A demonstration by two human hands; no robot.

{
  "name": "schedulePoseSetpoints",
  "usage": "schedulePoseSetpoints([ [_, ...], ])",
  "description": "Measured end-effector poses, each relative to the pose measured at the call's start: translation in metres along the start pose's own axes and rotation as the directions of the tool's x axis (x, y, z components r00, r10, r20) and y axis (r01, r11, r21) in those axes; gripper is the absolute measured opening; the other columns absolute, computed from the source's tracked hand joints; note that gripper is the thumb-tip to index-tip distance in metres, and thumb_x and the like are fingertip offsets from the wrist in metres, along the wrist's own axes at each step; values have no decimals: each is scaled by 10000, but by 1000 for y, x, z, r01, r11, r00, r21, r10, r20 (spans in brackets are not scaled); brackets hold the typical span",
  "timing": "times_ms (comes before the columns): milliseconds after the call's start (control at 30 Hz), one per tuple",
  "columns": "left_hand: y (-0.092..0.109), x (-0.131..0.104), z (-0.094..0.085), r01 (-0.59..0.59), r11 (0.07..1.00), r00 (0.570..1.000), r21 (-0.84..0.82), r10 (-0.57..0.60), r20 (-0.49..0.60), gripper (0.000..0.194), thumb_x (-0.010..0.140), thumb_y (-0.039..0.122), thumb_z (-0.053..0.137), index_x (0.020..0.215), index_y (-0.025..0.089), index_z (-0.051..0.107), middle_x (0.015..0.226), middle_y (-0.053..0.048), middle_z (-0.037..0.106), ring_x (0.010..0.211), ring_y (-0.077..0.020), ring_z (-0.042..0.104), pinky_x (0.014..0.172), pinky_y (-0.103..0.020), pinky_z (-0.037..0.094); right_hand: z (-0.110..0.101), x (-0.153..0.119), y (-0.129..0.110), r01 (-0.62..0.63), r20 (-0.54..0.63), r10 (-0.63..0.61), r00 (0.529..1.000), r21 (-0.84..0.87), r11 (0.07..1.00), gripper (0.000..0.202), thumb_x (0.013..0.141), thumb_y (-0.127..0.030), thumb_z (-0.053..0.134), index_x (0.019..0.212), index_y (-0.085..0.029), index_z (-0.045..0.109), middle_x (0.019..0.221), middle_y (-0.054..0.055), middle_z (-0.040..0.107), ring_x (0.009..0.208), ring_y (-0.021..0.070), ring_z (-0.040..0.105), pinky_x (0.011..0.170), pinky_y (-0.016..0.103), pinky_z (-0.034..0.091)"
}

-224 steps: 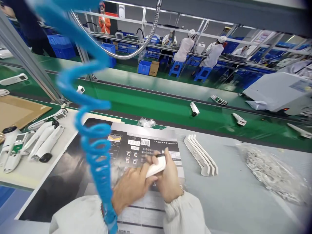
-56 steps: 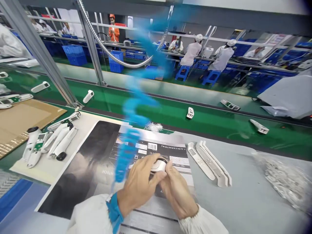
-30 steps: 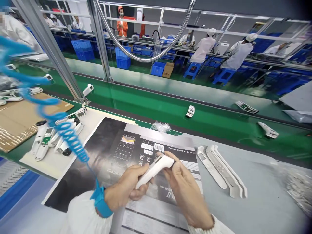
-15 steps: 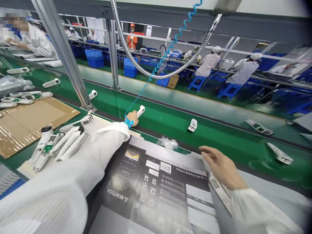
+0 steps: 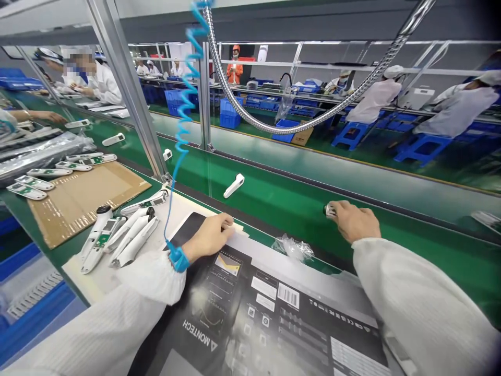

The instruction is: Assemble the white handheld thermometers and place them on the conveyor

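Right hand (image 5: 358,222) gripping white device (image 5: 331,210), dark-ended, mostly covered.

Bright, even indoor light lays milky glare on the glossy black printed sheet (image 5: 270,324), pale reflections on the shiny green conveyor belt (image 5: 277,206) and crisp highlights along the ribbed silver metal hose (image 5: 270,128). The small white-and-black part (image 5: 330,210) at the bare right hand (image 5: 357,222) is too soft to read clearly. Wide-angle distortion stretches the edges, and the upper right corner falls into black.

One held device (image 5: 330,210), one coiled cord (image 5: 183,110), two blue stools (image 5: 351,134).
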State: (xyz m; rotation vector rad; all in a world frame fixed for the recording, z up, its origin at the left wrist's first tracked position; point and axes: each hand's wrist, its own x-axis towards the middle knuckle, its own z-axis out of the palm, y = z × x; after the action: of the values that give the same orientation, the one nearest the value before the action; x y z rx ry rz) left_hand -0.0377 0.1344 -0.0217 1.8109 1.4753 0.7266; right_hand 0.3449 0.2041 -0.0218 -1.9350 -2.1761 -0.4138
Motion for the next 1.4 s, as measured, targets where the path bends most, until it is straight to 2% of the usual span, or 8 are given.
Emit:
schedulePoseSetpoints([
  [100,32,-27,15,-127,992,992,-25,127,-1,324,878,261,571,1187,166,594,1245,-125,632,1167,-270,567,1029,-414,421,-44,-17,-39,-242,-15,261,965,321,915,435,903,-504,520,1207,-196,566,1016,152,701,904,290,658,770,423,444],
  [233,78,-69,48,-271,960,962,-73,267,-55,526,901,360,576,1378,179,444,1391,-137,512,1286,-303,459,1088,-437,341,-93,-78,-115,-458,398,320,860,879,137,491,768,-619,663,1022,-206,585,834,86,724,752,252,685,753,405,525],
  [300,91,-89,61,-229,965,973,-125,228,-18,398,953,351,481,1322,203,500,1201,-116,626,1082,-282,590,952,-402,430,-101,-112,-141,-447,437,227,871,895,-7,501,809,-665,587,997,-201,575,839,79,716,738,234,676,748,398,527],
  [500,89,-119,61,-120,953,974,-277,167,153,317,973,341,427,1197,216,614,768,-17,632,661,-177,568,609,-255,407,-103,-170,-136,-50,-152,215,965,697,716,229,915,-437,572,1022,-242,621,1017,62,682,882,219,616,797,365,437],
  [633,86,-126,49,-72,934,964,-350,155,216,328,958,348,447,1200,229,633,740,4,612,605,-146,514,577,-232,367,-114,-174,-129,179,-342,-42,939,380,908,66,938,-286,577,943,-256,636,975,23,707,911,205,600,807,364,364],
  [800,77,-122,49,-31,904,963,-427,141,229,286,928,371,493,1083,209,671,779,-9,622,604,-129,491,571,-226,370,-113,-181,-144,316,-354,-225,908,223,922,138,934,-146,550,894,-263,611,950,-4,719,903,195,575,843,388,309],
  [967,47,-101,53,228,788,973,-572,-213,95,342,878,491,503,886,163,597,827,-35,625,476,-82,425,461,-218,349,-90,-171,-151,167,-99,-134,986,615,771,183,943,-139,442,802,-228,518,861,13,660,802,176,566,766,345,361],
  [1400,39,-111,45,114,860,987,-497,-39,159,299,938,377,480,1121,192,628,923,-41,680,704,-159,538,677,-267,429,-81,-129,-176,176,-159,-96,983,641,747,104,945,-226,550,978,-266,640,1023,18,675,969,201,585,831,363,367],
])
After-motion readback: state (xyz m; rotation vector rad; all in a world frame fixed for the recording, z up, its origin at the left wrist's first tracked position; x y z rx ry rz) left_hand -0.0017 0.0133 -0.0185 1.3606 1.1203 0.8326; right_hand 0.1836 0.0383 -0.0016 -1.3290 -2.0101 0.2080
